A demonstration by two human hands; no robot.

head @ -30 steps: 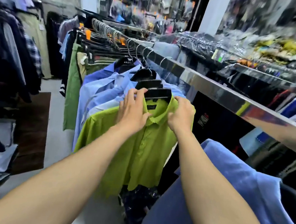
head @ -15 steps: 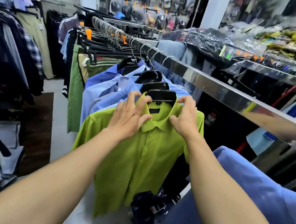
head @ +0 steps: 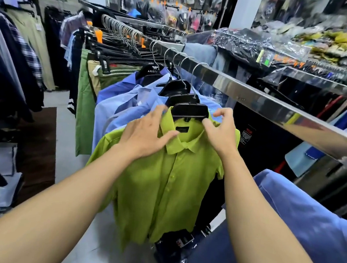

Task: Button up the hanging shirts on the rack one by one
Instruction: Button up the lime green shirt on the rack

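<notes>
The lime green shirt [head: 169,184] hangs at the front of the row on a black hanger [head: 190,111], whose metal hook goes over the shiny steel rail [head: 256,99] of the rack. Its front looks closed, with a line of small buttons down the middle. The left hand [head: 144,137] lies on the left side of the collar [head: 179,144], with fingers quite straight and the thumb resting on the collar fold; it holds nothing. The right hand [head: 221,131] is at the right side of the collar, just beside the end of the hanger, with fingers curled as for a pinch, but I cannot tell whether they really hold the cloth. Directly behind the green shirt hang several light blue shirts [head: 128,110] on similar black hangers, tightly together, so only their shoulders and collars are visible. Further back on the same rail are green trousers [head: 84,110] and many dark clip hangers. In the near right corner a blue shirt [head: 307,225] hides the lower part of the rack. Under the green shirt, packets in clear plastic [head: 179,242] lie on the floor. Above the rail, a shelf carries more packed clothes [head: 257,44], partly blurred.
</notes>
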